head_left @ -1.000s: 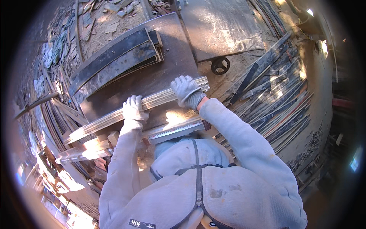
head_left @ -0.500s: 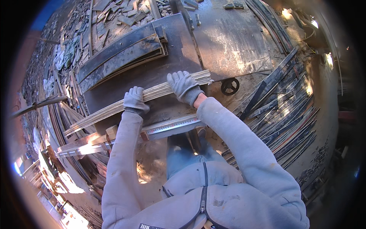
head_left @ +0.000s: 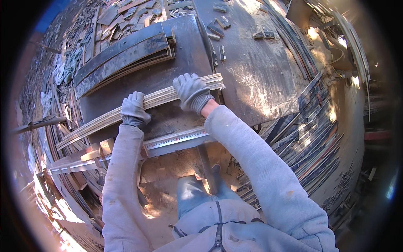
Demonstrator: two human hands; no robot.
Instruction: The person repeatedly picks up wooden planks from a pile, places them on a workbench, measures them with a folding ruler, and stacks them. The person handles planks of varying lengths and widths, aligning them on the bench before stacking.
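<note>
A bundle of long, pale plywood strips (head_left: 161, 98), stacked with their layered edges showing, lies slantwise across the dark saw-bench top (head_left: 189, 46). My gloved left hand (head_left: 135, 108) is closed over the bundle near its middle, thumb side hidden. Closer to the bundle's right end, my gloved right hand (head_left: 191, 89) wraps over it from above. Beyond the hands rests a stack of dark-faced boards (head_left: 121, 54) on the bench. Along the bench's near edge runs a white measuring rule (head_left: 180, 139), with a small wooden block (head_left: 107, 146) to its left.
A wide, worn panel (head_left: 256, 71) adjoins the bench on the right, with several short offcuts (head_left: 216, 28) on it. Long dark strips (head_left: 310, 147) are piled at the right. Scrap wood (head_left: 138, 17) litters the far ground, and a pole (head_left: 42, 124) juts in from the left.
The view has shifted, so bench, bundle and hands sit farther left. Both hands keep their hold on the strips. The dark wheel beside the bench is now mostly hidden.
</note>
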